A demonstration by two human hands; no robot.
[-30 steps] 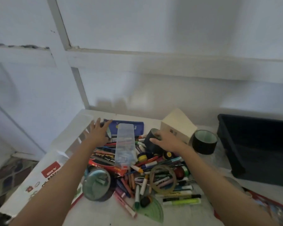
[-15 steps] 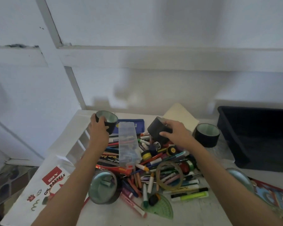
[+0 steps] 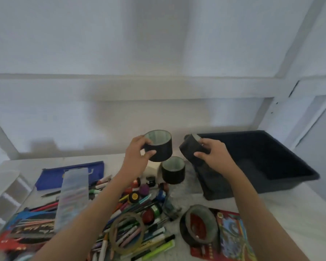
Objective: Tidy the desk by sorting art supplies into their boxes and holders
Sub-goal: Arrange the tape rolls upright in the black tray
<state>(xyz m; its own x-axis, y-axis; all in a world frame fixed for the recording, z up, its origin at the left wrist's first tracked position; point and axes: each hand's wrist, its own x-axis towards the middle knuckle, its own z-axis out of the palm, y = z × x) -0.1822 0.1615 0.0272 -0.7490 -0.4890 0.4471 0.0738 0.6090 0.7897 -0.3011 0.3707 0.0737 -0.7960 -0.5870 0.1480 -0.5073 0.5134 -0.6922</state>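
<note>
Head view, left hand (image 3: 137, 157): grips upright roll (image 3: 159, 148), opening upward, left of black bin (image 3: 267, 159).
Right hand (image 3: 213, 155): pinches tilted roll (image 3: 189, 150), opening tipped toward bin.

A home craft corner: a white desk (image 3: 294, 213) against a panelled wall (image 3: 158, 53) at 12 o'clock. Markers and pens (image 3: 132, 206) lie heaped at 7 o'clock, a black bin (image 3: 271, 178) at 4 o'clock.

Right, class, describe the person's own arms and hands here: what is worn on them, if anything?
Both arms are bare from the picture's lower edge to the wrist: no sleeve shows on the left forearm or the right forearm. The left hand and right hand are ungloved, with no watch, bracelet or ring visible, though the picture is slightly blurred.
</note>
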